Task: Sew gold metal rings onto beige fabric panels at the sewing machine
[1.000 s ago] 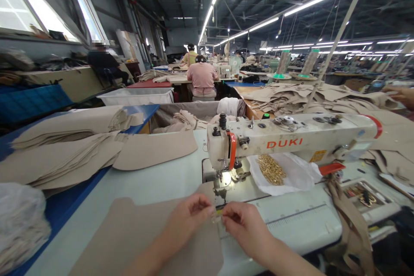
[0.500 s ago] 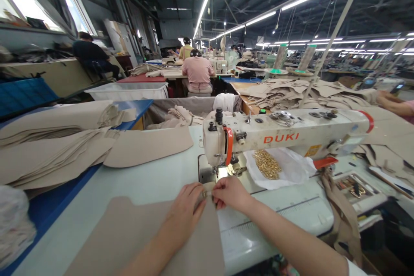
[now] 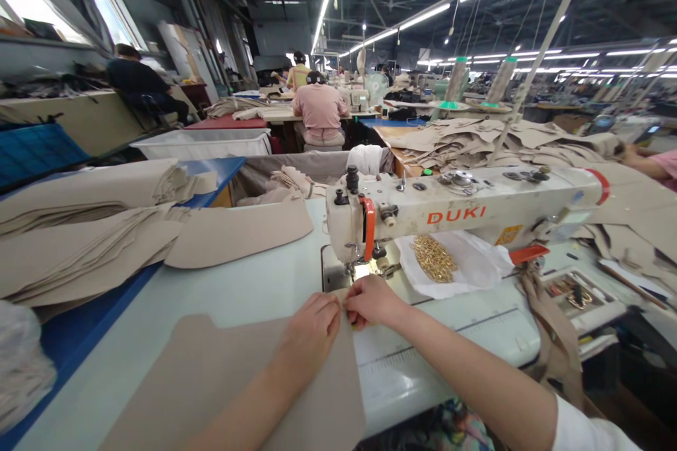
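A large beige fabric panel lies flat on the pale tabletop in front of the sewing machine. My left hand rests on the panel's upper right corner, fingers curled together at its edge. Right beside it, my right hand pinches a short beige fabric strip with thumb and fingers. The two hands almost touch, and their fingers hide most of the strip. Just beyond them is the machine's lit needle area. Gold metal hardware lies heaped on a white bag under the machine's arm.
Stacked beige panels lie at left, with a single panel nearer the machine. On the right are a parts tray and a hanging beige strap. A person in pink sits ahead, facing away.
Both hands have drawn slightly closer at the panel's corner. A small metal fitting seen between them before is now covered by fingers. The camera view has shifted slightly.
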Available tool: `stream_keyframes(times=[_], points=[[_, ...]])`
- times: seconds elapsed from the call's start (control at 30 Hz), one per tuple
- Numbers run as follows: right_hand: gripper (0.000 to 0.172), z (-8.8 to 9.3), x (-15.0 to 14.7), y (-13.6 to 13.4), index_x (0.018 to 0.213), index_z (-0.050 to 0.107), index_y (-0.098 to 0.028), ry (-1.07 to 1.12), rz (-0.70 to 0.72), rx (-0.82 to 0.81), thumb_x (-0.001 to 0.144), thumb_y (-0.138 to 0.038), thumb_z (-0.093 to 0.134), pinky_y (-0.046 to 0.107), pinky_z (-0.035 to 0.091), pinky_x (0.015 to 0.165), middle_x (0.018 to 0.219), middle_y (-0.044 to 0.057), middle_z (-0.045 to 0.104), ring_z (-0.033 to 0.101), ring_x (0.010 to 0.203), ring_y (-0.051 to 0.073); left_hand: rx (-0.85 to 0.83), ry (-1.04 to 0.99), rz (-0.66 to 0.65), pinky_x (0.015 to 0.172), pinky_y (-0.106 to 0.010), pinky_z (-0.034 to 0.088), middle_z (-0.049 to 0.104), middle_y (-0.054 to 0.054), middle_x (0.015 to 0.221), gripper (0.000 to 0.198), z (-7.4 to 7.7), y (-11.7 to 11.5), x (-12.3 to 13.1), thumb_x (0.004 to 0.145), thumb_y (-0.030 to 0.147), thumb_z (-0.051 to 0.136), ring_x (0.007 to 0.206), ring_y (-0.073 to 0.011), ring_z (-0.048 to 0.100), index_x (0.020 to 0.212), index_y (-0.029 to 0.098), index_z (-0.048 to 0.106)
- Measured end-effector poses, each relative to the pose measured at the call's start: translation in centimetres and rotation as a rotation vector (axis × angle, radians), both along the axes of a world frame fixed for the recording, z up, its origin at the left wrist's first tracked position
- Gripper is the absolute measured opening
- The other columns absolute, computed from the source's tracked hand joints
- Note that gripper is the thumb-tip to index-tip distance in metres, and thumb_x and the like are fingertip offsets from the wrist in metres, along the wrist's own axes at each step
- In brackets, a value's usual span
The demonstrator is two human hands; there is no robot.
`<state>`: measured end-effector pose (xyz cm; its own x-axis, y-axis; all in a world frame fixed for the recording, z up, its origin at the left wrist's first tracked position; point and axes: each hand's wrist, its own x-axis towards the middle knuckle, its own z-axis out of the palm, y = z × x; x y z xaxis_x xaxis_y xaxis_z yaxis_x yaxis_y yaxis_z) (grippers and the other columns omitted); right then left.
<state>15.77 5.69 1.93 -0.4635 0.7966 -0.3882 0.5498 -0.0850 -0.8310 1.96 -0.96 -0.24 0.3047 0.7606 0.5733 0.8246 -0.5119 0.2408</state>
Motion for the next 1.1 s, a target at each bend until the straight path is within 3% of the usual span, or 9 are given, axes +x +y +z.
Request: stream_keyframes(times=[0.13, 0.2, 0.3, 0.53, 0.87, 1.1], points=[[0.019, 0.2, 0.6, -0.4, 0.057, 0.058, -0.016, -0.066, 0.047, 0.228, 0.072, -0.006, 0.052, 0.021, 0.044, 0.048, 0.049, -0.001, 0.058, 0.058, 0.045, 0.013, -0.021, 0.0, 0.006, 0.069, -0.03, 0.054, 0.064, -0.003, 0.074, 0.023, -0.2, 0.1, 0.0, 0.087, 0.01, 0.04, 0.074, -0.0177, 0.061, 0.074, 0.019, 0.056], [0.016, 0.1, 1.4, -0.8, 0.068, 0.063, -0.016, -0.079, 0.07, 0.402, 0.077, -0.008, 0.053, 0.024, 0.046, 0.062, 0.065, 0.003, 0.065, 0.063, 0.064, 0.016, -0.03, -0.003, 0.005, 0.068, -0.03, 0.054, 0.064, -0.003, 0.073, 0.022, -0.2, 0.2, -0.1, 0.086, 0.009, 0.041, 0.073, -0.0179, 0.061, 0.074, 0.019, 0.056], [0.016, -0.4, 2.9, -1.8, 0.083, 0.067, -0.018, -0.075, 0.149, 0.61, 0.084, -0.011, 0.053, 0.029, 0.043, 0.08, 0.088, 0.007, 0.067, 0.059, 0.088, 0.019, -0.039, -0.01, -0.003, 0.069, -0.031, 0.053, 0.064, -0.003, 0.074, 0.02, -0.2, 0.2, -0.2, 0.085, 0.008, 0.042, 0.074, -0.018, 0.061, 0.076, 0.019, 0.056], [0.016, -1.8, 4.2, -2.8, 0.095, 0.068, -0.019, -0.212, 0.373, 1.11, 0.09, -0.016, 0.053, 0.028, 0.044, 0.071, 0.082, 0.006, 0.062, 0.051, 0.081, 0.02, -0.044, -0.023, -0.018, 0.07, -0.03, 0.053, 0.065, -0.002, 0.075, 0.019, -0.1, 0.4, -0.3, 0.084, 0.008, 0.043, 0.074, -0.0169, 0.061, 0.075, 0.02, 0.055], [0.015, -1.6, 4.2, -2.6, 0.099, 0.065, -0.016, -0.265, 0.452, 1.166, 0.092, -0.018, 0.052, 0.03, 0.044, 0.071, 0.084, 0.006, 0.06, 0.049, 0.082, 0.02, -0.047, -0.011, -0.043, 0.067, -0.03, 0.053, 0.065, -0.002, 0.071, 0.021, 0.2, 0.7, -0.2, 0.084, 0.009, 0.044, 0.07, -0.0171, 0.06, 0.071, 0.02, 0.055], [0.015, 0.4, 7.2, -3.8, 0.103, 0.062, -0.016, -0.234, 0.767, 1.224, 0.093, -0.021, 0.053, 0.031, 0.043, 0.078, 0.091, 0.005, 0.063, 0.051, 0.088, 0.019, -0.032, -0.009, -0.062, 0.07, -0.03, 0.053, 0.065, -0.003, 0.075, 0.021, 0.1, 0.6, -0.3, 0.087, 0.011, 0.041, 0.073, -0.0171, 0.06, 0.076, 0.02, 0.057]])
